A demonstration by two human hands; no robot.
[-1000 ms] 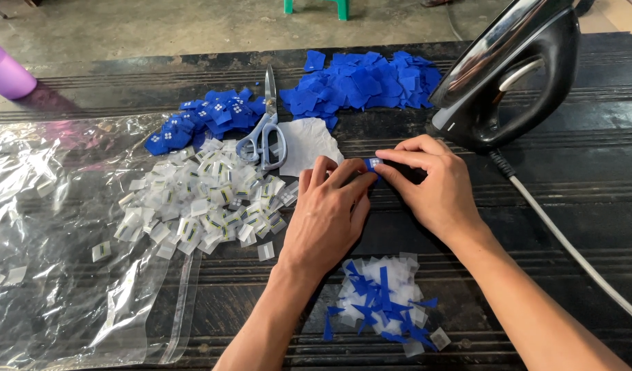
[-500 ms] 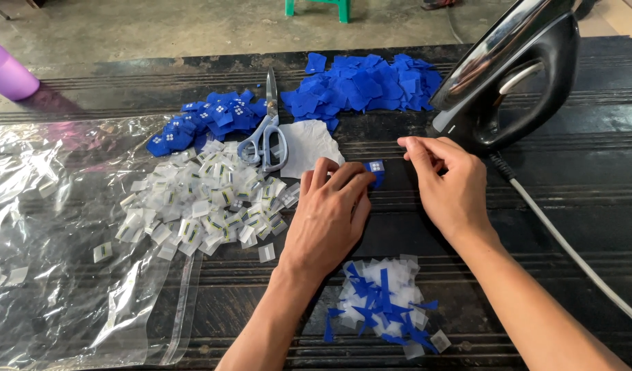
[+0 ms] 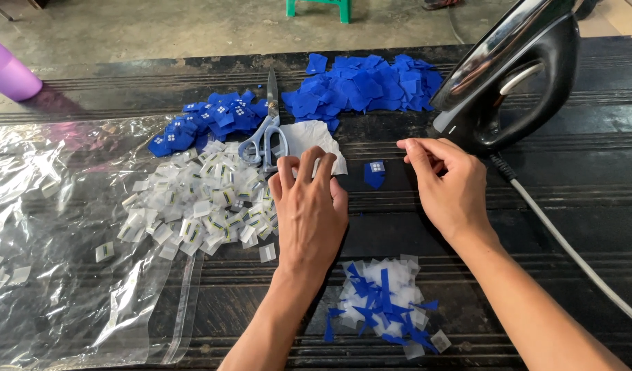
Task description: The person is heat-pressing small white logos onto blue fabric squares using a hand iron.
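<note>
We see a small blue fabric piece with a white label (image 3: 375, 173) lying on the dark desk (image 3: 590, 185), between our two hands and touching neither. Our left hand (image 3: 309, 209) rests palm down with fingers spread, holding nothing; its fingertips touch the edge of a white cloth piece (image 3: 316, 141). Our right hand (image 3: 447, 185) is just right of the blue piece, loosely curled, thumb and forefinger close together, and it holds nothing. Left of the left hand lies a heap of small white labels (image 3: 199, 206) on a clear plastic bag (image 3: 62, 275). Behind are scissors (image 3: 266, 130) and two piles of blue fabric squares (image 3: 367, 86), one already with white labels (image 3: 209, 124).
</note>
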